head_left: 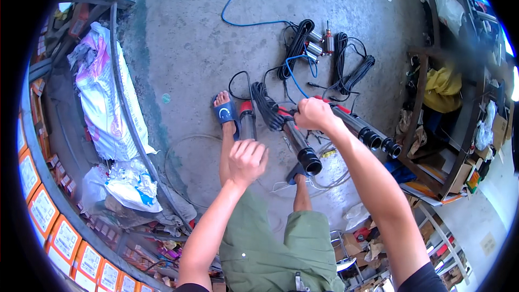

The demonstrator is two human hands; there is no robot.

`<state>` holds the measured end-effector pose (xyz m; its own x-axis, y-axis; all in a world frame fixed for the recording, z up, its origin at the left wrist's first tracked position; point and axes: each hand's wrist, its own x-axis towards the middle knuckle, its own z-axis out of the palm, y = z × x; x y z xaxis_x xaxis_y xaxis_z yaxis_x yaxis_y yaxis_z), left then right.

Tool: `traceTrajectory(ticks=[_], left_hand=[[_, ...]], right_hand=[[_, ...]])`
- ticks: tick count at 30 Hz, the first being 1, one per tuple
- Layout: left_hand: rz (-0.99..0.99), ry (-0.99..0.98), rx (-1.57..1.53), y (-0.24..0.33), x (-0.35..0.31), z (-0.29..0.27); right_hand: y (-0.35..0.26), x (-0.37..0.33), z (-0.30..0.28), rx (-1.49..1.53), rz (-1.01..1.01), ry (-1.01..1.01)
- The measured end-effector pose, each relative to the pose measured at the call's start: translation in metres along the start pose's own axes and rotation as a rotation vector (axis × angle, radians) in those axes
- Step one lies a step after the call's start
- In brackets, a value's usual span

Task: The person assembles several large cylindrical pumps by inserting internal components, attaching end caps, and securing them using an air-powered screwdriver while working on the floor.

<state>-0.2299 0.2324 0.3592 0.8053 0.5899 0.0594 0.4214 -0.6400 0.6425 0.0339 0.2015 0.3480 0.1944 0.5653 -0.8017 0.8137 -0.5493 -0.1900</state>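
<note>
My left hand [247, 162] is curled over the near end of a submersible pump [247, 124], a steel tube with a red far end; the fingers hide its near end. My right hand [315, 114] is a closed fist above the floor, between two other pumps. What it holds, if anything, is hidden; black and blue cables run close to it. Left of the fist lies a steel pump [298, 143] with a black ribbed near end and a bundled black cable [266, 107]. Right of it, two pumps [361, 125] lie side by side, black ends toward me.
Coiled black cables [346, 67] and small steel cylinders [313, 48] lie farther off. A blue cable [238, 23] trails across the concrete floor. White sacks [111, 97] lean by a metal rack at left, with orange boxes [43, 208] below. A cluttered shelf [427, 92] stands at right.
</note>
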Motion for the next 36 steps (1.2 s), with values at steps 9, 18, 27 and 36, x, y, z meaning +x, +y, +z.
traceTrajectory(ticks=[9,18,27,36], left_hand=[[0.174,-0.297,0.082,-0.002,0.003,-0.01],[0.095,-0.14,0.112,0.004,-0.001,-0.001],[0.08,-0.121,0.117,0.007,0.002,-0.003],[0.364,-0.228,0.059,-0.018,0.002,-0.003]], right_hand=[[0.027,0.013,-0.006,-0.103,0.038,-0.016],[0.047,0.009,0.011,0.128,0.217,0.049],[0.058,0.014,0.029,0.074,0.247,0.143],[0.047,0.008,0.021,0.043,0.202,0.177]])
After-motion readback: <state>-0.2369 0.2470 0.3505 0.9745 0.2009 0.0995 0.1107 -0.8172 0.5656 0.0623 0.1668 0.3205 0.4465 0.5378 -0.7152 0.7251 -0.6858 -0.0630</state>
